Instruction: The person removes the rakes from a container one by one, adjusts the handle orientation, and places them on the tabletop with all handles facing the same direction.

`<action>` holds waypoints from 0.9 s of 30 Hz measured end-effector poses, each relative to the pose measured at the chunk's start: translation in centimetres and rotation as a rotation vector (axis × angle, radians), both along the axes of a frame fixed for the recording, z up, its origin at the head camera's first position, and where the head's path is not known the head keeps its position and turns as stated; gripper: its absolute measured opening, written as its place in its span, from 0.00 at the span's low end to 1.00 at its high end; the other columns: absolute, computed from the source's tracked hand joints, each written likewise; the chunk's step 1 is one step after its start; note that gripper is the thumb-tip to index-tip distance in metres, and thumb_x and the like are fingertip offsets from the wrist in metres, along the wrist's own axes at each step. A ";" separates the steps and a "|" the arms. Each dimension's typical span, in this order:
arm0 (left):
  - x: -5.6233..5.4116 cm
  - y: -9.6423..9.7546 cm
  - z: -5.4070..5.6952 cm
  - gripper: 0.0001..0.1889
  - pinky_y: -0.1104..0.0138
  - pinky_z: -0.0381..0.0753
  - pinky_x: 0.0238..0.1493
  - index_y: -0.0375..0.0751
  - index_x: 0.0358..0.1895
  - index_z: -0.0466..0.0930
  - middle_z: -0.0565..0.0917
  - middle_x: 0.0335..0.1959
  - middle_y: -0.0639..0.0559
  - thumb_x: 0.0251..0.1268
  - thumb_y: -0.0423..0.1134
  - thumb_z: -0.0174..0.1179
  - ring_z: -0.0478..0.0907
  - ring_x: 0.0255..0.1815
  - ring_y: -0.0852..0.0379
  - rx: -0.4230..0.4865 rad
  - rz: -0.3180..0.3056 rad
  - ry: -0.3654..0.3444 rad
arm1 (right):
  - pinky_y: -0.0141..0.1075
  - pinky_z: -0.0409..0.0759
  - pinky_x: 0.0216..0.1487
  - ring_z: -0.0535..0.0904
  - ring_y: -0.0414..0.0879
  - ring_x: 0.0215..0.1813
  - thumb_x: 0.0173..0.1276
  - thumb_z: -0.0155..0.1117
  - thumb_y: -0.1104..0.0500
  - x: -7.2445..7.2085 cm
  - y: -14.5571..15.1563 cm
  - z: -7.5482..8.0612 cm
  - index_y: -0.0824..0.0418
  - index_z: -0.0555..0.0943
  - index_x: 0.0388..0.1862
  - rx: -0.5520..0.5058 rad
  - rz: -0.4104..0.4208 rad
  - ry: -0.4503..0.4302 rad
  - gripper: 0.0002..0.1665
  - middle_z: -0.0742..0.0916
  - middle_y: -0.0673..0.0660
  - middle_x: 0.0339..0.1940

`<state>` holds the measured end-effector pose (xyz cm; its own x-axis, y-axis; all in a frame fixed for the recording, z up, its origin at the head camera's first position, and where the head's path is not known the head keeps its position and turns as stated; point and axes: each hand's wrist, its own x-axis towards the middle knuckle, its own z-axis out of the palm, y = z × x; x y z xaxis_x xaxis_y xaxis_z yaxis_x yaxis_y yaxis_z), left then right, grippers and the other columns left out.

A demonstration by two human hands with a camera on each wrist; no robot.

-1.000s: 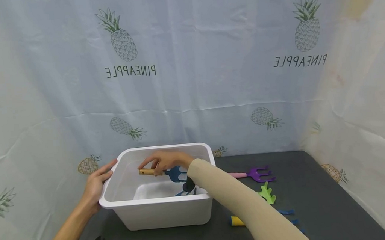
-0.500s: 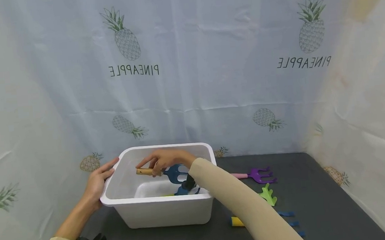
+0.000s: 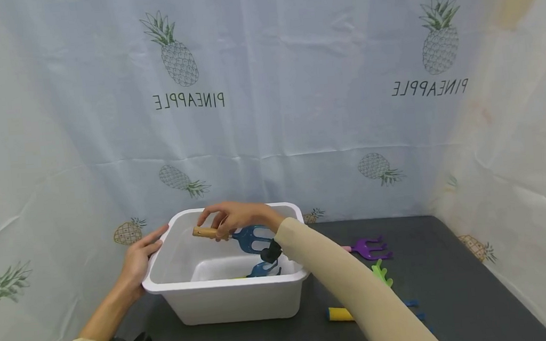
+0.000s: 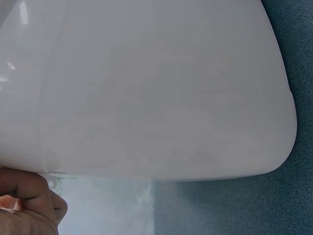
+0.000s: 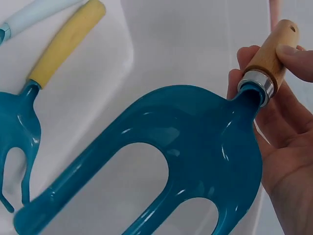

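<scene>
Head view: right hand [image 3: 239, 216] has raised the wooden-handled fork [image 3: 246, 239].

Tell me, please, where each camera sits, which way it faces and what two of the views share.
Head: worn on the head, facing forward and down at the white tub; the left hand, right hand and both forearms show.
Left wrist: worn there, facing the tub's outer wall; curled left fingers show at lower left.
Right wrist: worn there, looking into the tub; right fingers show at right.
Shared: head and right wrist both show the right hand holding the wooden-handled fork.
</scene>
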<state>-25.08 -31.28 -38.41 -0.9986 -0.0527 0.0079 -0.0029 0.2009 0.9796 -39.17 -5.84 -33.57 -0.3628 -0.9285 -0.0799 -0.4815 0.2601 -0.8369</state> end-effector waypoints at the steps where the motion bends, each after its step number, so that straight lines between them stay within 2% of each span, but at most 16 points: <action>1: 0.0 0.0 0.0 0.28 0.77 0.81 0.50 0.42 0.84 0.51 0.50 0.85 0.38 0.87 0.42 0.34 0.75 0.50 0.84 0.000 -0.002 0.000 | 0.44 0.87 0.47 0.85 0.52 0.47 0.71 0.58 0.69 0.0 0.2 0.3 0.56 0.72 0.72 -0.007 0.002 0.008 0.31 0.86 0.68 0.57; 11: 0.0 -0.3 -0.2 0.28 0.76 0.82 0.49 0.41 0.84 0.50 0.51 0.85 0.35 0.87 0.42 0.34 0.77 0.49 0.83 -0.001 -0.004 0.010 | 0.46 0.87 0.48 0.86 0.49 0.45 0.71 0.59 0.70 0.0 1.5 2.9 0.60 0.72 0.72 -0.058 0.050 0.107 0.30 0.86 0.69 0.57; 21: 0.0 -0.3 -0.1 0.28 0.74 0.83 0.50 0.41 0.84 0.50 0.50 0.85 0.35 0.87 0.42 0.34 0.78 0.51 0.82 0.012 -0.015 0.022 | 0.38 0.85 0.46 0.86 0.50 0.42 0.69 0.59 0.68 1.3 3.1 5.8 0.62 0.72 0.71 -0.086 0.101 0.184 0.30 0.88 0.64 0.52; 27: 0.0 -0.2 -0.2 0.28 0.75 0.83 0.50 0.41 0.84 0.50 0.50 0.85 0.36 0.87 0.42 0.35 0.77 0.51 0.83 0.013 -0.017 0.020 | 0.37 0.84 0.47 0.86 0.50 0.43 0.67 0.57 0.67 1.7 4.9 6.9 0.62 0.73 0.70 -0.102 0.097 0.229 0.31 0.88 0.63 0.52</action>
